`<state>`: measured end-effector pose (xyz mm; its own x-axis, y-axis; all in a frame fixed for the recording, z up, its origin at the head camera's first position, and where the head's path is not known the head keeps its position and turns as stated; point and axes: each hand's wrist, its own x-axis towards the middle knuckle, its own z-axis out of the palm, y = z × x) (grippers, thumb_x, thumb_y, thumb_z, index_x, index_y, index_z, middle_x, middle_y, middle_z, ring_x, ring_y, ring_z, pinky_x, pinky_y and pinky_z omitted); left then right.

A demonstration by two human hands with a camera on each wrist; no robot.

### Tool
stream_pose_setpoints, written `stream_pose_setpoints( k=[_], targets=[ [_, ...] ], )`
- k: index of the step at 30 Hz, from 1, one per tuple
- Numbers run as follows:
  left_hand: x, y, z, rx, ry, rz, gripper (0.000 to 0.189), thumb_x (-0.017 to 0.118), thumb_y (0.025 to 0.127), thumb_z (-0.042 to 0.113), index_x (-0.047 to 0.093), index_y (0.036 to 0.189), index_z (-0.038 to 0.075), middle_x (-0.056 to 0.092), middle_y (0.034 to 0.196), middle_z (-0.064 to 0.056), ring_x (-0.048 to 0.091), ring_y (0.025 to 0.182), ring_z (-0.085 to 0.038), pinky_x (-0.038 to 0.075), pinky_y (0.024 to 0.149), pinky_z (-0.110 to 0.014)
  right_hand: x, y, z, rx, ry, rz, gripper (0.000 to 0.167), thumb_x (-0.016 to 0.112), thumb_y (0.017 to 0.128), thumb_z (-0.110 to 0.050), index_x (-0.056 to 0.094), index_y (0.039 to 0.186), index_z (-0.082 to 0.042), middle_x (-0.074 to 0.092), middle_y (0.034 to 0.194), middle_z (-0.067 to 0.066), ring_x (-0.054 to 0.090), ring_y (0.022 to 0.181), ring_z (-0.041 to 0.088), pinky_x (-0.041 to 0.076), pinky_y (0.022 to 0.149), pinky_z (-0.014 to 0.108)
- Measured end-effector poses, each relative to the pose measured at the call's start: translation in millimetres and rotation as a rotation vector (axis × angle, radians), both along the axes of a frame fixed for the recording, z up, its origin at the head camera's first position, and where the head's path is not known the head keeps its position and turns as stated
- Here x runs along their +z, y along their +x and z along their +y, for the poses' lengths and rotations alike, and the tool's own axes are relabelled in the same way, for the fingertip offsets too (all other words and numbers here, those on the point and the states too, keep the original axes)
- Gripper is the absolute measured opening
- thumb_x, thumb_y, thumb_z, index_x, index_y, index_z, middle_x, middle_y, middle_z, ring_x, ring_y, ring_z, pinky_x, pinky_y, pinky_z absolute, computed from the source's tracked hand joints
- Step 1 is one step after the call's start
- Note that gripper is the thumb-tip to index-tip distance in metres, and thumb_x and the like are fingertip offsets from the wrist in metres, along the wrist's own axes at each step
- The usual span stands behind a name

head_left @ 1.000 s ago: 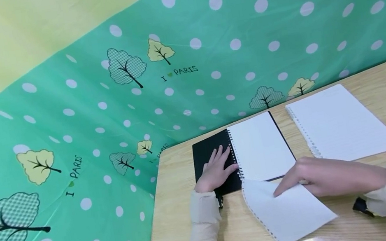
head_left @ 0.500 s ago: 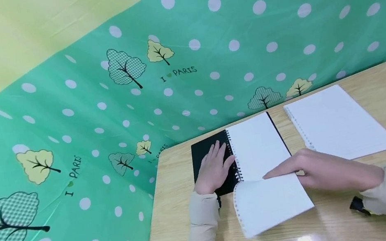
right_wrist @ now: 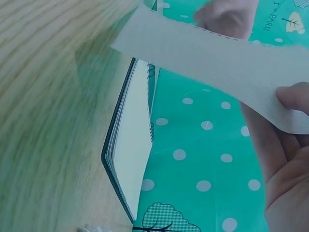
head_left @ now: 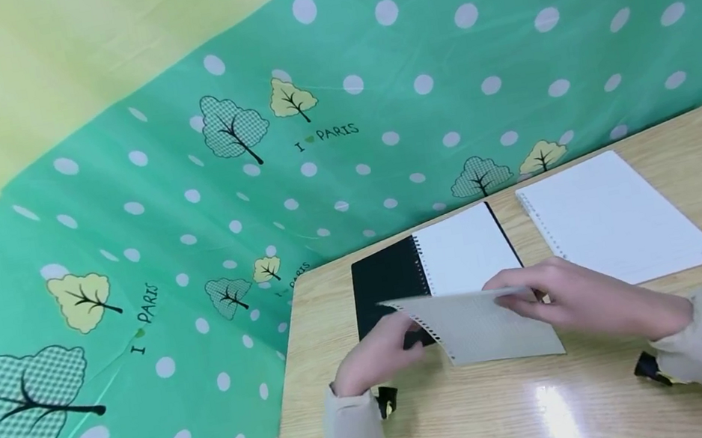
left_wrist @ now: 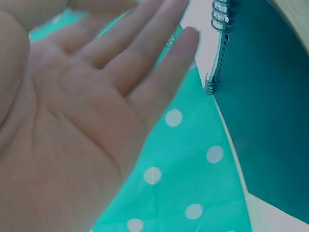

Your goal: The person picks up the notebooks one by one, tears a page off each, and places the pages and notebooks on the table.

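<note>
From my head view, the white sheet (head_left: 496,326) is raised above the wooden table (head_left: 484,426), crossing in front of the near part of a black notebook (head_left: 448,257) at 11 o'clock from it. Its holed edge slants from 10 o'clock to 4 o'clock, and the visible face stretches broadly from 9 to 3. It is tilted so steeply that I can't judge its true long side there; in the right wrist view it reads as a long band running from 10 o'clock to 4. My right hand (head_left: 574,299) pinches it at its 3 o'clock end, and the right wrist view adds the thumb on one face with fingers behind. My left hand (head_left: 371,356) is at the 9 o'clock side, its fingertips partly behind the sheet, and I can't tell whether they touch it. The left wrist view shows that palm bare, fingers extended and loosely spread, some tips cut off at 12 o'clock, plus the wire binding (left_wrist: 220,14) up close. At 2 o'clock lies a white pad (head_left: 620,220). A pale object (right_wrist: 95,229), cut off at 7 o'clock in the right wrist view, is unreadable to me.
</note>
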<state>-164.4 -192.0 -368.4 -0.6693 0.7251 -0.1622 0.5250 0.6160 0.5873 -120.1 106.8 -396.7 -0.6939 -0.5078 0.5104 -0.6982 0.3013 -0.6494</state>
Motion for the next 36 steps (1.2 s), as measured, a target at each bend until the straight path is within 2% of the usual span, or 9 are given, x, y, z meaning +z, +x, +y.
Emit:
stream_pose_setpoints(
  k=[3,5,7,9,12,17,27,31,36],
  targets=[
    [2.0,7.0,-2.4,0.002,0.027,-0.048,0.056,0.072,0.089,0.005,0.050,0.138,0.019,0.059,0.135,0.004,0.057,0.121,-0.007,0.047,0.104,-0.030,-2.1,-3.0,-2.4,-0.023,-0.041,0.058,0.021,0.066,0.093,-0.002,0.066,0.097,-0.022,0.052,0.068,-0.022,0.032,0.056,-0.011,0.034,0.048,0.008],
    [4.4,10.0,-2.0,0.052,0.151,-0.114,0.055,0.075,0.089,0.011,0.049,0.138,0.020,0.061,0.132,0.002,0.061,0.117,-0.010,0.050,0.101,-0.032,-2.9,-3.5,-2.5,-0.036,-0.055,0.063,0.021,0.067,0.092,-0.001,0.066,0.095,-0.022,0.043,0.064,-0.023,0.027,0.055,-0.012,0.030,0.046,0.008],
    [8.2,12.0,-0.3,0.128,0.298,-0.153,0.045,0.071,0.093,0.016,0.053,0.134,0.018,0.064,0.128,-0.003,0.066,0.111,-0.013,0.053,0.096,-0.033,-3.1,-4.0,-2.2,-0.036,-0.053,0.058,0.022,0.067,0.092,-0.001,0.066,0.094,-0.023,0.046,0.065,-0.023,0.027,0.055,-0.012,0.030,0.046,0.008],
    [12.6,13.2,2.3,0.211,0.420,-0.158,0.033,0.065,0.097,0.019,0.059,0.129,0.013,0.068,0.120,-0.007,0.070,0.102,-0.016,0.056,0.090,-0.033,-3.1,-4.5,-1.2,-0.032,-0.054,0.064,0.026,0.067,0.091,0.000,0.068,0.107,-0.021,0.057,0.072,-0.020,0.030,0.056,-0.012,0.031,0.046,0.008],
    [17.6,14.1,6.3,0.286,0.496,-0.125,0.025,0.059,0.101,0.022,0.066,0.121,0.008,0.071,0.114,-0.010,0.072,0.094,-0.016,0.059,0.084,-0.033,-2.2,-4.5,0.7,-0.041,-0.058,0.043,0.026,0.067,0.092,0.000,0.068,0.107,-0.022,0.058,0.072,-0.020,0.033,0.057,-0.011,0.032,0.047,0.009],
    [21.8,18.6,9.3,0.322,0.457,-0.108,0.024,0.060,0.100,0.024,0.071,0.113,0.007,0.075,0.104,-0.009,0.073,0.087,-0.014,0.059,0.080,-0.035,3.9,-3.8,3.6,-0.090,-0.070,-0.010,0.025,0.067,0.094,-0.005,0.059,0.084,-0.026,0.050,0.064,-0.022,0.042,0.057,-0.008,0.041,0.051,0.013],
    [6.6,27.2,21.7,0.314,0.260,-0.135,0.022,0.065,0.097,0.015,0.070,0.115,0.004,0.075,0.099,-0.006,0.070,0.080,-0.004,0.057,0.072,-0.021,5.1,-5.7,14.1,-0.147,-0.031,0.080,0.024,0.070,0.090,-0.001,0.070,0.102,-0.022,0.064,0.079,-0.020,0.054,0.065,-0.006,0.047,0.060,0.011],
    [5.4,27.8,23.7,0.297,0.180,-0.112,0.021,0.070,0.093,0.011,0.071,0.113,0.005,0.075,0.094,-0.002,0.067,0.075,0.000,0.055,0.068,-0.018,0.8,-8.9,18.0,-0.069,-0.004,0.055,0.023,0.071,0.090,-0.002,0.072,0.100,-0.023,0.066,0.082,-0.020,0.055,0.067,-0.006,0.046,0.057,0.012],
    [6.6,25.9,19.5,0.265,0.075,-0.089,0.022,0.077,0.087,0.012,0.072,0.108,0.008,0.072,0.090,0.004,0.062,0.071,0.002,0.053,0.066,-0.016,-2.3,-14.3,23.0,0.098,0.103,-0.066,0.017,0.068,0.094,-0.010,0.076,0.102,-0.023,0.072,0.094,-0.016,0.061,0.076,-0.005,0.052,0.062,0.017]
  ],
)
